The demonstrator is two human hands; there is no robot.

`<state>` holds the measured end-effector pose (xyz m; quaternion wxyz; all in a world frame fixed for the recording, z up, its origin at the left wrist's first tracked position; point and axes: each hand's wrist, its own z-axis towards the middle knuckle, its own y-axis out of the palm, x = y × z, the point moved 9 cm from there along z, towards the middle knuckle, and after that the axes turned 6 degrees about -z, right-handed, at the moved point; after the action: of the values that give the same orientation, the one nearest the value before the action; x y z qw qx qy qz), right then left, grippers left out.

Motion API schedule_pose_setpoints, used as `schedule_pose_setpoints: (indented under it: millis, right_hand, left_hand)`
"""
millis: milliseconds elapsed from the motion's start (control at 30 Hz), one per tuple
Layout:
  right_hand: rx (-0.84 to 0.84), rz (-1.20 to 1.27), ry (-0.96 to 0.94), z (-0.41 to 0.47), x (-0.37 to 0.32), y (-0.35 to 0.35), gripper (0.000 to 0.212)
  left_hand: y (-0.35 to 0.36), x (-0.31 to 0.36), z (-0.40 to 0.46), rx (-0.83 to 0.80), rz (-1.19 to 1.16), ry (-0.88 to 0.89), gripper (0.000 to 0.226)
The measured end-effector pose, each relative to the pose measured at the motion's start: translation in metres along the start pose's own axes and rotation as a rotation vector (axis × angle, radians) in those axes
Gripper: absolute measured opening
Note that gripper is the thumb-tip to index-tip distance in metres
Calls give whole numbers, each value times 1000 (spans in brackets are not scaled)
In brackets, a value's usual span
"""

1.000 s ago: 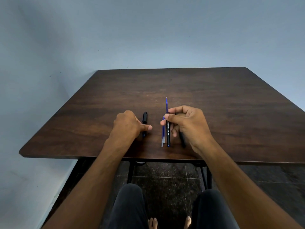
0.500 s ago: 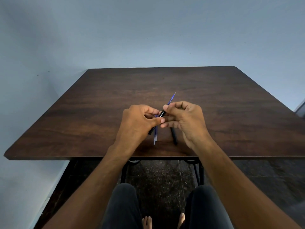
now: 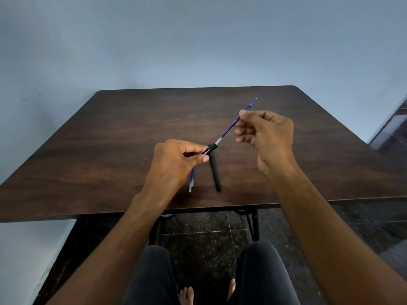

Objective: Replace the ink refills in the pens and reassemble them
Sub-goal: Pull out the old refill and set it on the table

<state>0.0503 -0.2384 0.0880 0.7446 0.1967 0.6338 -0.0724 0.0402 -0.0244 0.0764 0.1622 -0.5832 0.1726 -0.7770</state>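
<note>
Table [image 3: 132, 150] fills most of what I see from the head camera, a dark wood-grain top with a rounded far right corner, set against a pale blue wall [image 3: 198, 40]; I take that table as my landmark throughout. Below its near edge I see dark speckled floor tiles [image 3: 204, 249], black metal legs under the top, two knees in dark trousers and bare toes between them. Above the near middle of the table my left hand [image 3: 176, 164] is clenched on a black pen barrel [image 3: 210, 149], thumb and forefinger pinching it so that its open end points up and away to the right. Above the table, further from me and to the right, my right hand [image 3: 266, 135] pinches a blue ink refill [image 3: 229, 129] between thumb and forefinger, the other fingers curled loosely below. The refill runs in line with the barrel, its clear lower end at or just inside the barrel's mouth, its tip raised toward the far right corner. Flat on the table, just under the barrel, lies a second black pen [image 3: 214, 171], pointing at the near edge. Left of it, half hidden under my left hand, spare refills [image 3: 191, 183] lie side by side on the table.
</note>
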Motion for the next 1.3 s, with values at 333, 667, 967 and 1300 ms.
schedule_pose_setpoints:
  millis: [333,667,967,1300]
  right_hand:
    - [38,-397,-13,22,-5,-38,15]
    - [-12,-855,100,28,32,-63,14]
    - [-10,-1082,93,36,53,-61,22]
    - [20,-1136,111,37,61,-63,31]
  left_hand:
    - [29,9,5,4,52,51,26]
    - [74,10,13,-101,135,37,25]
    - [86,12,16,-110,209,73,23]
    - [77,9,17,-86,191,49,24]
